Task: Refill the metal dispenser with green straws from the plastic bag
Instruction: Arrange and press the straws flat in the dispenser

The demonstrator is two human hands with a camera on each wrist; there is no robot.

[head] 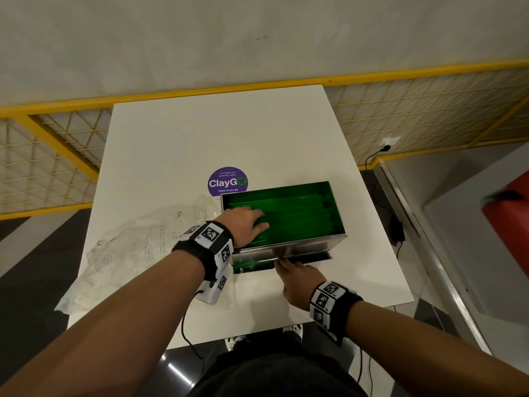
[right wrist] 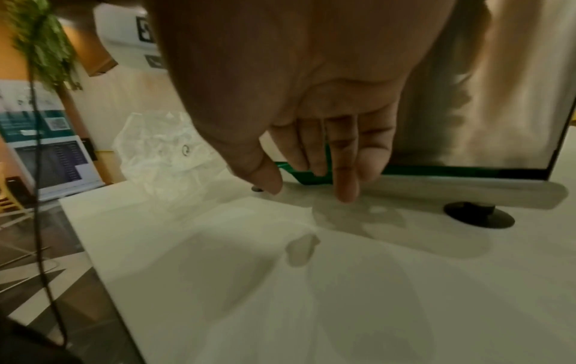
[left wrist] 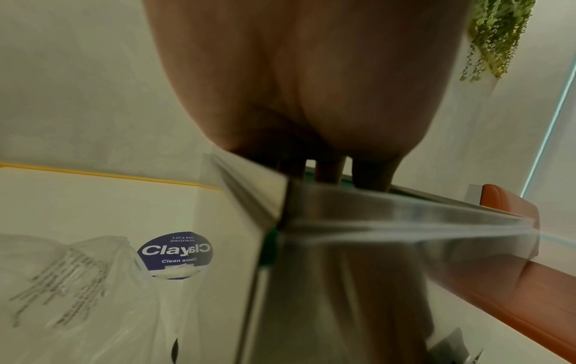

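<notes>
The metal dispenser [head: 286, 249] stands open-topped on the white table, right of centre, filled with green straws [head: 300, 213]. My left hand [head: 252, 222] reaches over its near-left corner, its straight fingers lying flat on the straws. In the left wrist view the fingers [left wrist: 330, 170] dip behind the steel rim of the dispenser [left wrist: 374, 246]. My right hand [head: 294, 276] hovers at the front bottom slot, where more green straws [right wrist: 436, 170] show. Its fingers [right wrist: 346, 177] are loosely extended and hold nothing. The clear plastic bag [head: 137, 247] lies crumpled and flat to the left.
A purple round ClayGo sticker [head: 228, 181] sits on the table [head: 200, 133] behind the dispenser. A yellow mesh railing [head: 43, 156] runs behind the table. The dispenser has a black rubber foot [right wrist: 477, 214]. A red seat [head: 509, 224] is off to the right.
</notes>
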